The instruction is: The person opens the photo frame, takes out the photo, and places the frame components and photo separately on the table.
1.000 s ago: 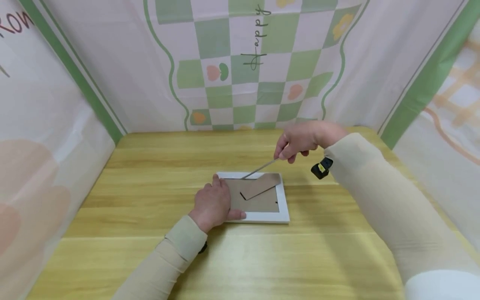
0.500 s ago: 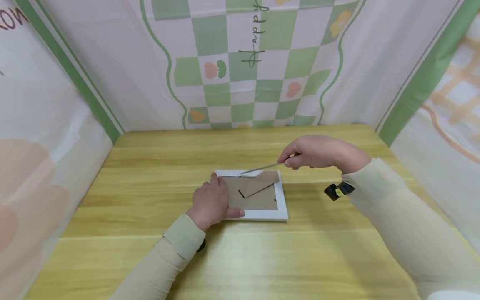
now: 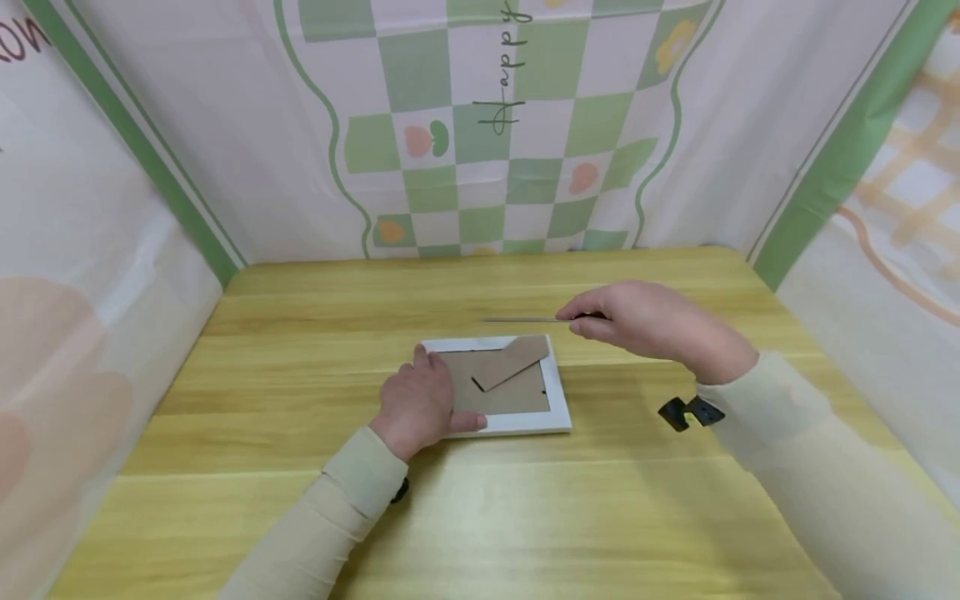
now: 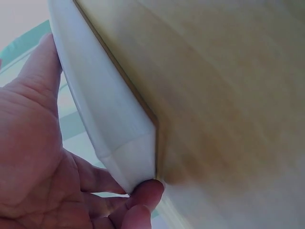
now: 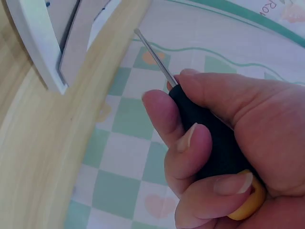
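A white picture frame (image 3: pixel 558 392) lies back side up on the table, its brown backing board (image 3: pixel 517 400) and folded stand (image 3: pixel 517 358) showing. My left hand (image 3: pixel 416 402) grips the frame's left side, thumb along the near edge and fingers at the far left corner; in the left wrist view the hand (image 4: pixel 33 138) holds the white edge (image 4: pixel 102 95). My right hand (image 3: pixel 652 325) holds a screwdriver, its metal shaft (image 3: pixel 521 319) pointing left above the table, beyond the frame and apart from it. The right wrist view shows fingers curled round its dark handle (image 5: pixel 205 129) with a yellow end (image 5: pixel 250 200).
The wooden table (image 3: pixel 300 333) extends around the frame. A curtain with green and white checks (image 3: pixel 480 167) hangs behind it, and printed cloth panels (image 3: pixel 97 250) stand at both sides.
My right hand has moved to the right and lower in view, and the screwdriver's tip has come away from the frame's far edge. The left hand keeps its hold on the frame.
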`<state>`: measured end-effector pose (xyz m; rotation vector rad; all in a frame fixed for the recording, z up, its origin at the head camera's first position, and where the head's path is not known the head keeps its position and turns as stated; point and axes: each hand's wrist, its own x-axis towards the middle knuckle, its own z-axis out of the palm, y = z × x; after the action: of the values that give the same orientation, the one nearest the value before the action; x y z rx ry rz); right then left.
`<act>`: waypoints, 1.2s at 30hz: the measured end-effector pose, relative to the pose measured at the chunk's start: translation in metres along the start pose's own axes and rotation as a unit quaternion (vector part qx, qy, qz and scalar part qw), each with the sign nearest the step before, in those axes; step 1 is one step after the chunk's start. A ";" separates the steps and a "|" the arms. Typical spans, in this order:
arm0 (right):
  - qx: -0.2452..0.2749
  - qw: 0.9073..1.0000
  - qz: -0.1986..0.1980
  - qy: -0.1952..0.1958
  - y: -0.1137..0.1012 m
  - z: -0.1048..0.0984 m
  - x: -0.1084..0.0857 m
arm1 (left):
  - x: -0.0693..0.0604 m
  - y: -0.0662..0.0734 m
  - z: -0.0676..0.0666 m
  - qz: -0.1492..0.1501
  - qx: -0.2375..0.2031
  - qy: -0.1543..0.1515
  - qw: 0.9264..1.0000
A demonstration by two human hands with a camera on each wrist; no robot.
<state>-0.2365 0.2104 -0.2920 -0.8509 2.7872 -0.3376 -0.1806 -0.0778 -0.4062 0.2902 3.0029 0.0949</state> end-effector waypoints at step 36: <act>-0.047 0.992 0.014 0.117 -0.011 0.041 -0.014 | -0.006 0.009 0.000 -0.038 0.018 0.002 0.999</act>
<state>-0.2080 0.2029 -0.3263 -0.8405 3.0513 -0.3238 -0.1729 -0.0701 -0.4049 0.1782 3.0184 0.0329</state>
